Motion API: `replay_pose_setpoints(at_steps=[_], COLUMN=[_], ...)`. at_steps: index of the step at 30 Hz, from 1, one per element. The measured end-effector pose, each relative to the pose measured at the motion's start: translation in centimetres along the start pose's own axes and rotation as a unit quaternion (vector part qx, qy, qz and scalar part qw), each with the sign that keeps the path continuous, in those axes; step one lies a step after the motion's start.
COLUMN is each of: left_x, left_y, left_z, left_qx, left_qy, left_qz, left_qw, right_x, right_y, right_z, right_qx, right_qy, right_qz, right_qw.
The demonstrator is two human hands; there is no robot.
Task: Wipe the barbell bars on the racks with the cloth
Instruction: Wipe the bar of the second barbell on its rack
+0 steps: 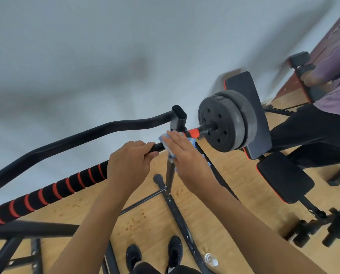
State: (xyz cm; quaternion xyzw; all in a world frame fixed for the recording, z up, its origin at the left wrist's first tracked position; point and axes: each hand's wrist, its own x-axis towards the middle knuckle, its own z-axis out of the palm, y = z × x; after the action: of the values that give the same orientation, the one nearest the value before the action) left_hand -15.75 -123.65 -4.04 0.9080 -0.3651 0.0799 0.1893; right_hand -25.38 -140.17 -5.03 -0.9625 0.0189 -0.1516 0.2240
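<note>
A barbell bar (pixel 46 192) with black foam and red rings runs from lower left up to the rack upright (pixel 178 117). Its far end carries black weight plates (pixel 222 123) behind a red collar. My left hand (pixel 129 161) grips the bar just left of the upright. My right hand (pixel 185 153) lies with straight fingers over a blue and white cloth (pixel 166 142), pressing it onto the bar next to the upright. Most of the cloth is hidden under the hand.
A curved black rack rail (pixel 86 133) runs behind the bar. A black bench with red trim (pixel 284 175) stands at right, where another person sits. Dumbbells (pixel 323 228) lie on the wooden floor at lower right, a plastic bottle (pixel 210 260) by my shoes.
</note>
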Motion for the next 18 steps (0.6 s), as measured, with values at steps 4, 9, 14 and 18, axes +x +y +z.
replay_pose_setpoints(at_steps=[4, 9, 14, 18], left_x=[1.7, 3.4, 3.8, 3.9], left_y=[-0.7, -1.4, -1.8, -1.4], left_z=[-0.8, -1.6, -2.2, -2.8], left_qx=[-0.022, -0.126, -0.197, -0.246], left_qy=[-0.087, -0.199, -0.27, -0.336], left_qz=[-0.027, -0.098, -0.112, -0.126], left_qw=[0.996, 0.967, 0.936, 0.901], right_x=[0.3, 1.7, 0.8, 0.1], right_y=[3.2, 5.3, 0.1, 0.0], right_z=[-1.8, -2.2, -0.5, -0.5], right_qx=[-0.054, -0.07, -0.003, 0.032], right_qy=[0.022, 0.073, 0.095, 0.023], right_qz=[0.017, 0.055, 0.04, -0.004], right_qw=[0.998, 0.993, 0.995, 0.999])
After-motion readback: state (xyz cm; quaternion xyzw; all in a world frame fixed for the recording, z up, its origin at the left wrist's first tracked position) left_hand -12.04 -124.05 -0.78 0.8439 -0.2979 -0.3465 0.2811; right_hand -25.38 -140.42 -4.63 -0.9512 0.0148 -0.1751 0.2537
